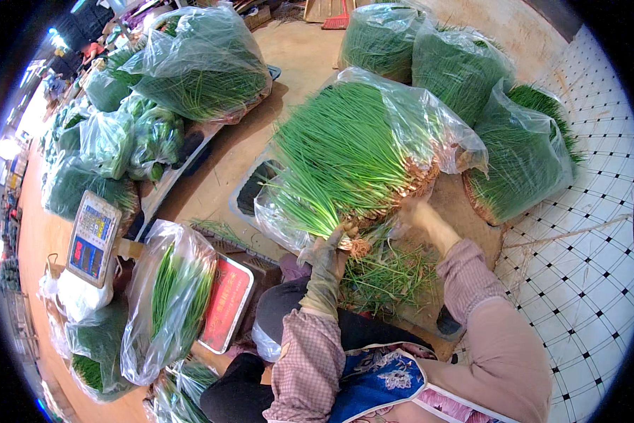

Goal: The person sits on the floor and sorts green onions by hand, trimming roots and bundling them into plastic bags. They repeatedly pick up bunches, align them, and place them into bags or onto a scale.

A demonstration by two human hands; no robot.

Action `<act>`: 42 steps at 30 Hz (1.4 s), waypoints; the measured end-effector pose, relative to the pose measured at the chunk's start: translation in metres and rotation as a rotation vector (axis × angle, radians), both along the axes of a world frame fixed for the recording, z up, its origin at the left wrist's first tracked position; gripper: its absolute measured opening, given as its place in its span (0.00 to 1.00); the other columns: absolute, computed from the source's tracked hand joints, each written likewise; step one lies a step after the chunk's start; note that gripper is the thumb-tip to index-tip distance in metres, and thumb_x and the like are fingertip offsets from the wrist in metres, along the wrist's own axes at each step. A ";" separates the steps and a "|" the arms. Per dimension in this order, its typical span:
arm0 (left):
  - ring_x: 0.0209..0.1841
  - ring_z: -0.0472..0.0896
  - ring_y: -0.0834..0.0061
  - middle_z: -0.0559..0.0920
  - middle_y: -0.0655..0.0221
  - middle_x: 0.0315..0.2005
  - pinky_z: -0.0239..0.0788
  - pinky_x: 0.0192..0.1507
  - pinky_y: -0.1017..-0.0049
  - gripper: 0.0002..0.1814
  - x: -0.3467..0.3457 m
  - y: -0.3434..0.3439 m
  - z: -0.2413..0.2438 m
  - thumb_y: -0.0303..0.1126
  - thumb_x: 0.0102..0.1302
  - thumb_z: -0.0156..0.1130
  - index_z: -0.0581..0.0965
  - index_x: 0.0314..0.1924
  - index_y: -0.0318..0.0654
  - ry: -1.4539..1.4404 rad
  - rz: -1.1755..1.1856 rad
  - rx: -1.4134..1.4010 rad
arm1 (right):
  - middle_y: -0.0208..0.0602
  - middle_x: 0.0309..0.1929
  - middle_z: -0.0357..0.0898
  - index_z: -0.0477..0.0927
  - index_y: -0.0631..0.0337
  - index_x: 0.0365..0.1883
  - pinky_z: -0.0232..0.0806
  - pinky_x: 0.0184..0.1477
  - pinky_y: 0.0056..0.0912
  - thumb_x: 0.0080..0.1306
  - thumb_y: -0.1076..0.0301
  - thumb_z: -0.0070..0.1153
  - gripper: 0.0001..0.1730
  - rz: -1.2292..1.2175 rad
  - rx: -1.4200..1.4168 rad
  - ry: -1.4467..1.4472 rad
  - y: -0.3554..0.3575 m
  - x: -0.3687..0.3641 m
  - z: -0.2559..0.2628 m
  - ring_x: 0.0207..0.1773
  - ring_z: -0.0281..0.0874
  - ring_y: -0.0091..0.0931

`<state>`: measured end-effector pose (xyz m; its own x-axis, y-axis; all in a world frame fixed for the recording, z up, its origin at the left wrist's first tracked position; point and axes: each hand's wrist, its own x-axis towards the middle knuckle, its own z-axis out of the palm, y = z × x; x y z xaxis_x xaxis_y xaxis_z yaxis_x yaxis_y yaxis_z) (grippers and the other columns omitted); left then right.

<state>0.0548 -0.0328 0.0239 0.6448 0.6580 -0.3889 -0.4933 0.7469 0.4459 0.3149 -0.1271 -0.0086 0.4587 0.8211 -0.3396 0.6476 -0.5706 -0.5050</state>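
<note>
My left hand (331, 254), in a worn glove, grips a small bunch of chives (325, 211) near its reddish root ends; the green leaves point up and left. My right hand (414, 211), bare and motion-blurred, is beside the root ends of a large chive pile (343, 143); its finger position is unclear. The pile lies partly in an open clear plastic bag (428, 116). Below both hands, loose green trimmings (385, 275) are heaped.
Full bags of chives (523, 153) stand at the right and top. At left, a bagged bundle (179, 291) lies on a red tray-like surface (227, 304) beside a digital scale display (92, 238). More bagged greens (200, 69) sit at upper left. A person (90, 52) is far off.
</note>
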 end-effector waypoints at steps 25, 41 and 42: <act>0.36 0.78 0.65 0.78 0.60 0.34 0.73 0.35 0.64 0.18 0.005 0.000 -0.003 0.26 0.57 0.58 0.65 0.47 0.36 0.112 0.052 -0.028 | 0.36 0.24 0.75 0.72 0.63 0.32 0.66 0.31 0.28 0.50 0.60 0.58 0.16 -0.367 0.245 -0.036 0.097 0.020 -0.018 0.27 0.74 0.26; 0.32 0.77 0.68 0.76 0.61 0.33 0.74 0.32 0.69 0.17 0.005 -0.005 -0.015 0.21 0.57 0.54 0.65 0.47 0.32 0.242 0.023 -0.015 | 0.31 0.39 0.73 0.69 0.64 0.44 0.63 0.40 0.21 0.52 0.57 0.61 0.27 -0.182 0.443 0.743 0.016 -0.140 0.028 0.37 0.69 0.21; 0.28 0.77 0.70 0.76 0.60 0.29 0.74 0.27 0.71 0.26 0.005 -0.003 -0.014 0.23 0.54 0.58 0.59 0.51 0.29 0.256 0.058 -0.069 | 0.28 0.39 0.72 0.71 0.64 0.44 0.60 0.46 0.22 0.53 0.57 0.60 0.25 -0.184 0.400 0.743 0.013 -0.144 0.033 0.41 0.67 0.19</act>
<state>0.0603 -0.0361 0.0102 0.4818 0.6573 -0.5796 -0.4135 0.7536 0.5110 0.1707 -0.1141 0.0245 0.3696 0.8775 -0.3057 -0.0158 -0.3230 -0.9463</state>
